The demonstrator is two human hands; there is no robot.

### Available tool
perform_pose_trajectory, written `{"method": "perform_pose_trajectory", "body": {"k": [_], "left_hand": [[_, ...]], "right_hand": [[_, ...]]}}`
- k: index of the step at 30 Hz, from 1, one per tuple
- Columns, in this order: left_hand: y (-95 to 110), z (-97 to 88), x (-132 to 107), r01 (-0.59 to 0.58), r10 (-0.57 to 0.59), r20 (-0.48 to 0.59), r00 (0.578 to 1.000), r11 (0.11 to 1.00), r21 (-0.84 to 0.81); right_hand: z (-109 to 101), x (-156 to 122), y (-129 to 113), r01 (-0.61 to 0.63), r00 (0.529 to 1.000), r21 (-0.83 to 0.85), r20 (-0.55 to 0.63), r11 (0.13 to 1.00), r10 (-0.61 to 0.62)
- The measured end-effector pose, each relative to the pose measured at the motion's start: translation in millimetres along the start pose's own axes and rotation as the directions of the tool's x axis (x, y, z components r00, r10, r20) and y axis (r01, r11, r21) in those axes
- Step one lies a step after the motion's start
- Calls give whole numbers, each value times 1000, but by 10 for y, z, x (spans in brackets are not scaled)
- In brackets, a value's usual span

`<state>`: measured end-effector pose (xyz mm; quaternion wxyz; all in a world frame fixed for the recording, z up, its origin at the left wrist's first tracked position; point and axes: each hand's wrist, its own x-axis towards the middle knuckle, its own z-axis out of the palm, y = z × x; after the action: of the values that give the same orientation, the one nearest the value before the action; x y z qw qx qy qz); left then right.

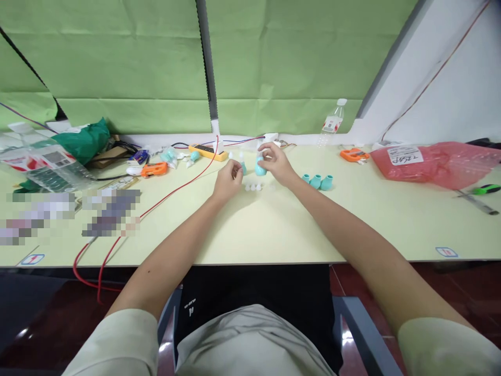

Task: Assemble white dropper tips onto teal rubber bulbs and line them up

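At twelve o'clock, your right hand [278, 164] pinches a teal bottle [259, 169]; whether your left hand [227, 181] grips anything, I cannot tell. Steady the bottle, clear of white caps [253, 187] toward its seven o'clock.

1. One view running here, head-worn, looking forward and down, with the person's own lap [254, 287] low in frame.
2. Out it goes across the bench [266, 235], up to the green covering [305, 57] along the top: a wide sweep.
3. Left hand [228, 180] and right hand [277, 164] sit mid-frame, well out from the lens; small white pieces [253, 187] there seem too distant to read clearly.
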<state>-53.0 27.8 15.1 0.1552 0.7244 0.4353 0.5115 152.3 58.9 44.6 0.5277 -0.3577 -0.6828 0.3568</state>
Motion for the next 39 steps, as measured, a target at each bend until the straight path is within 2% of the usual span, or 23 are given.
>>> {"method": "perform_pose_trajectory", "body": {"k": [3, 5, 8, 12, 14, 18, 23, 26, 28, 32, 39], "left_hand": [[181, 28, -80, -45, 48, 73, 996, 998, -37], [270, 41, -135, -71, 76, 112, 991, 997, -42], [332, 48, -183, -141, 142, 127, 982, 990, -20], [324, 67, -179, -220, 227, 130, 965, 973, -73], [314, 86, -166, -198, 223, 162, 961, 968, -156], [322, 103, -153, -67, 159, 253, 954, 939, -336], [392, 81, -168, 30, 119, 335, 935, 913, -407], [441, 75, -193, 25, 104, 319, 942, 927, -374], [455, 79, -206, -19, 108, 279, 954, 952, -305], [437, 104, -219, -156, 187, 186, 965, 973, -169], [413, 164, -248, -302, 305, 57, 951, 952, -50]], "right_hand": [[71, -283, -73, -103, 986, 226, 149, 969, 71], [102, -430, -81, -149, 967, 293, 242, 944, 78], [97, -557, -82, -191, 945, 318, 314, 928, 87], [35, -646, -82, -189, 943, 268, 318, 945, 99], [7, -691, -84, -169, 951, 246, 295, 954, 93], [-21, -773, -112, -150, 954, 245, 289, 958, 76], [-34, -832, -149, -149, 950, 237, 303, 960, 72], [-34, -845, -150, -134, 959, 245, 276, 960, 63], [-23, -848, -160, -133, 969, 233, 235, 964, 77], [12, -843, -194, -161, 979, 231, 160, 959, 125], [12, -805, -159, -166, 978, 276, 166, 947, 123]]}}
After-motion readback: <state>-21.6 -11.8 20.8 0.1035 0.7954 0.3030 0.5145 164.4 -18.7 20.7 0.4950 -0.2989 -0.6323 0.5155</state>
